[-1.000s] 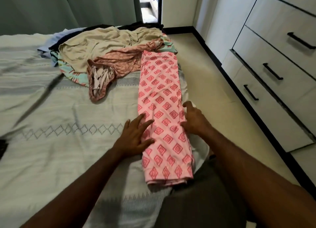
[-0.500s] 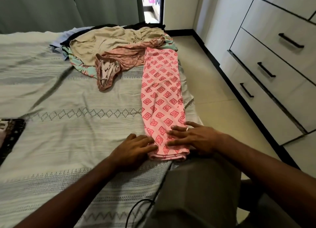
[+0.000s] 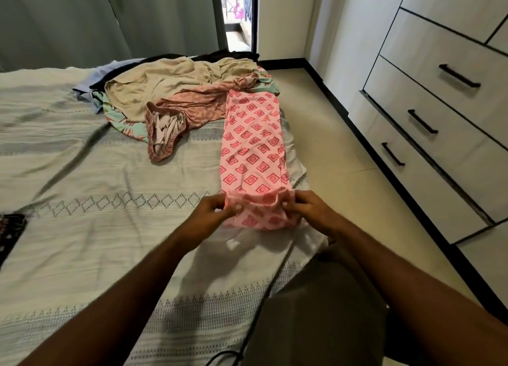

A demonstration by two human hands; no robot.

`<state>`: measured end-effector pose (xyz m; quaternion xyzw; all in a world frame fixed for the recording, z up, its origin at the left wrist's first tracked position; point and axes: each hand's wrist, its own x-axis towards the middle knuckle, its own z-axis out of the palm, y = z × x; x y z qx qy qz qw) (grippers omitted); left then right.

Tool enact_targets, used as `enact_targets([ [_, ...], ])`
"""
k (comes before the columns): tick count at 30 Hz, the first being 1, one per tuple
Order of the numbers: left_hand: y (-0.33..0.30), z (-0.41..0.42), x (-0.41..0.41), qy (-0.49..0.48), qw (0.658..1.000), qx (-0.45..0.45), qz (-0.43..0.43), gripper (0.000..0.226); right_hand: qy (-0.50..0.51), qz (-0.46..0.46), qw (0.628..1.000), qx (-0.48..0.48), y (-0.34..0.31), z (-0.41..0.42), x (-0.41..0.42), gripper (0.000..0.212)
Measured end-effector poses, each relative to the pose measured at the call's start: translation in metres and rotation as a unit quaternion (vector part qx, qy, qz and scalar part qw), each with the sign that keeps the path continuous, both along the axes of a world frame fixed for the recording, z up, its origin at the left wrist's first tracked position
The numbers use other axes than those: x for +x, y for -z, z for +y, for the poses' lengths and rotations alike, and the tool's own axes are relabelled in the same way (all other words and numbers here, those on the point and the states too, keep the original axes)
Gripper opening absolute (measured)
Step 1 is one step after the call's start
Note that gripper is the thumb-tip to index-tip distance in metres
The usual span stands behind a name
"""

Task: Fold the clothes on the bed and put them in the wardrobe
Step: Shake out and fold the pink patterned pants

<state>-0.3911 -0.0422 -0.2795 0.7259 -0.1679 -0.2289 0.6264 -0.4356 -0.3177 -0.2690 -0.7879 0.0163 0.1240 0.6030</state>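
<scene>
Your left hand [image 3: 211,214] and right hand [image 3: 308,211] went from flat pressing to pinching the pink garment [image 3: 253,156], near end lifted and turned over. Rest stayed flat along bed [image 3: 82,228] edge. Unfolded pile [image 3: 170,96] beyond; wardrobe drawers [image 3: 439,113] right.

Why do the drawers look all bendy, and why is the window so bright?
Head view: the wide-angle lens bends the wardrobe drawers at the edge; daylight through the doorway gap washes out white; both hands, left hand and right hand, pinching the pink patterned cloth, look slightly soft.
</scene>
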Motion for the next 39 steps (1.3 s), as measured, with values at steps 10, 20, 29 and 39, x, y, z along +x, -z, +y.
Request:
enact_targets([
  [10, 0.026, -0.045, 0.041, -0.289, 0.95, 0.106, 0.059, 0.03, 0.195, 0.07, 0.974, -0.094, 0.024, 0.025, 0.043, 0.062],
  [20, 0.02, -0.067, 0.059, -0.305, 0.933, 0.163, -0.104, 0.024, 0.239, -0.077, 0.914, -0.318, 0.03, 0.04, 0.064, 0.049],
  [29, 0.047, -0.055, 0.067, -0.272, 0.936, 0.2, -0.096, 0.029, 0.179, -0.08, 0.867, -0.458, 0.056, 0.04, 0.068, 0.044],
  [39, 0.053, 0.002, 0.033, -0.065, 0.857, 0.289, -0.422, 0.075, -0.023, -0.208, 0.906, -0.367, 0.055, -0.019, 0.033, 0.088],
])
